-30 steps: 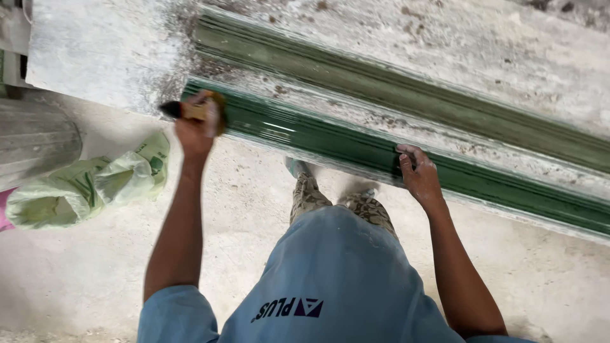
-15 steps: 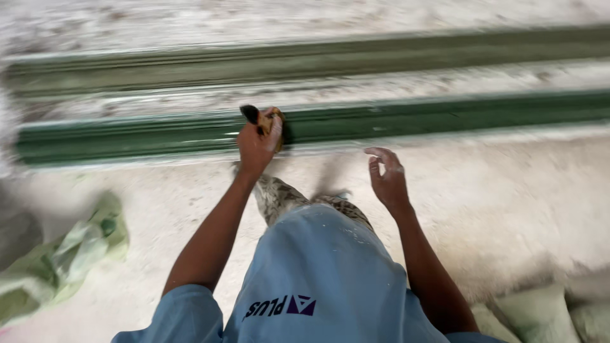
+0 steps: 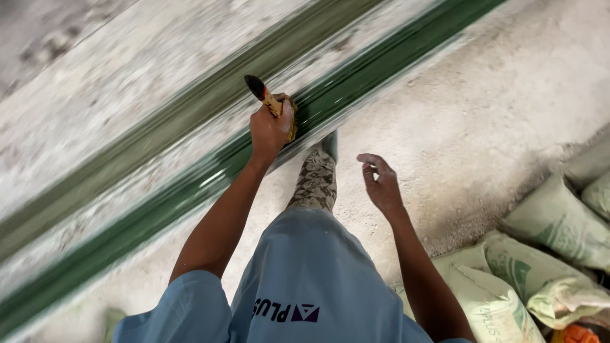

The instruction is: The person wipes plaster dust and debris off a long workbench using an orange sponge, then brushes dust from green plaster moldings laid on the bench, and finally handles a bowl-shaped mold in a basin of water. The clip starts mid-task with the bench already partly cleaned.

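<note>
Underfoot we see the pale, dusty concrete floor (image 3: 483, 114), and across it runs our landmark, the long green-painted beam (image 3: 381, 60), lying slantwise from the lower left of the view to the upper right, its near stretch glossy and dark. Beyond the beam, and alongside it, lies a second green beam (image 3: 190, 105), duller and blurred by the camera's motion. On the near side of the landmark beam, well apart from it and towards the right edge, sit several pale green sacks (image 3: 540, 254), heaped against one another. Closer to the beam, we look down on our own light blue shirt and shorts (image 3: 305, 279), with one patterned trouser leg (image 3: 313, 181) reaching to a foot just beside the beam's near edge. Our left hand (image 3: 272, 127) is over the beam, fingers wrapped tight around a paintbrush (image 3: 270, 101); the yellowish handle with its dark tip sticks up and away from the beam, while the bristle end is hidden behind the hand. Our right hand (image 3: 380, 184) hangs on the near side of the beam, fingers loosely spread and curled, holding nothing.
</note>
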A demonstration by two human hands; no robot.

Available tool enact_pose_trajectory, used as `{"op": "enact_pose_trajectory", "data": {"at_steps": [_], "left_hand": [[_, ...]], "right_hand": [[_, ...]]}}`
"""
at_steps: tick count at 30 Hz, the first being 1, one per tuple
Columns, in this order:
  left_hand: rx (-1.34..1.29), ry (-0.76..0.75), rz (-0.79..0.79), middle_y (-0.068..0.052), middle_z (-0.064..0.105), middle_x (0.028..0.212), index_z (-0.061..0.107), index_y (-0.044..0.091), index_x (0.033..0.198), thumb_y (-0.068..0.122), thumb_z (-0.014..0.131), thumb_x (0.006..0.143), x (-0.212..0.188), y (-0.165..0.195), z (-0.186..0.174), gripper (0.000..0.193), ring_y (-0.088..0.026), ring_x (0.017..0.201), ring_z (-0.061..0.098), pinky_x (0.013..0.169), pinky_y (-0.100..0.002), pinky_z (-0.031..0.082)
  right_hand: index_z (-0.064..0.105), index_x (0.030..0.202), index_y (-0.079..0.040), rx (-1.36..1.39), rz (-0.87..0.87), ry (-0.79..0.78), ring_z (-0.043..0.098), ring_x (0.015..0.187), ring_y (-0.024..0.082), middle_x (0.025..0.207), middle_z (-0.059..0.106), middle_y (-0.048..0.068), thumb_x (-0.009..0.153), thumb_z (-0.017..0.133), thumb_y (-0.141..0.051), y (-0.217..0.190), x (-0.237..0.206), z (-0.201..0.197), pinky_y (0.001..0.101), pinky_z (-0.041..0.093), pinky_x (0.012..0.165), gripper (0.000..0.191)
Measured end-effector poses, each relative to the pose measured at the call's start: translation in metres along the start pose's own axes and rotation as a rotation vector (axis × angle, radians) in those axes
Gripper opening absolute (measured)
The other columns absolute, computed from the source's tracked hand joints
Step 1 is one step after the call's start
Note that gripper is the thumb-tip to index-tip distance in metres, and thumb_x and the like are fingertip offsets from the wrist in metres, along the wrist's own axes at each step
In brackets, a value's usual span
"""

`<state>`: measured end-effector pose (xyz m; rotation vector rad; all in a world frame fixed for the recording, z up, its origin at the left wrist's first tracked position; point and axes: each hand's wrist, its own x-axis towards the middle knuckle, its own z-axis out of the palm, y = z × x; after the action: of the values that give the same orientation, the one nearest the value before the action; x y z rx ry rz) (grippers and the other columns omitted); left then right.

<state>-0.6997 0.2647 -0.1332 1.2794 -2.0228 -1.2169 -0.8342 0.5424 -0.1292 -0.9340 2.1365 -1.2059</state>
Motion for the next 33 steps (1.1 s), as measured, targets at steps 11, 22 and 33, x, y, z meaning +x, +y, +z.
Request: {"op": "enact_pose_trajectory", "data": {"at_steps": [11, 22, 33], "left_hand": [[0.009, -0.240, 0.088, -0.014, 0.072, 0.074, 0.073, 0.009, 0.119, 0.039, 0.061, 0.099, 0.141, 0.162, 0.264, 0.038, -0.032, 0.064, 0.072, 0.060, -0.044, 0.055], [0.119, -0.172, 0.241, -0.019, 0.075, 0.087, 0.077, 0.010, 0.107, 0.041, 0.064, 0.098, 0.240, 0.301, 0.483, 0.034, -0.042, 0.079, 0.072, 0.071, -0.053, 0.057], [0.271, -0.267, 0.212, -0.015, 0.073, 0.084, 0.071, 0.006, 0.094, 0.044, 0.062, 0.100, 0.328, 0.457, 0.678, 0.039, -0.034, 0.070, 0.072, 0.063, -0.049, 0.058]], "right_hand": [[0.062, 0.129, -0.005, -0.102, 0.309, -0.018, 0.069, 0.114, 0.028, 0.126, 0.071, 0.012, 0.108, 0.051, -0.020, 0.092, 0.153, -0.179, 0.0389, 0.057, 0.093, 0.028], [0.058, 0.135, -0.005, 0.082, 0.370, 0.078, 0.066, 0.120, 0.026, 0.129, 0.068, 0.015, 0.106, 0.051, -0.020, 0.155, 0.282, -0.327, 0.0392, 0.056, 0.097, 0.034], [0.041, 0.153, -0.005, 0.217, 0.264, 0.301, 0.060, 0.131, 0.030, 0.148, 0.056, 0.017, 0.111, 0.052, -0.026, 0.245, 0.473, -0.521, 0.0406, 0.053, 0.104, 0.048]]}}
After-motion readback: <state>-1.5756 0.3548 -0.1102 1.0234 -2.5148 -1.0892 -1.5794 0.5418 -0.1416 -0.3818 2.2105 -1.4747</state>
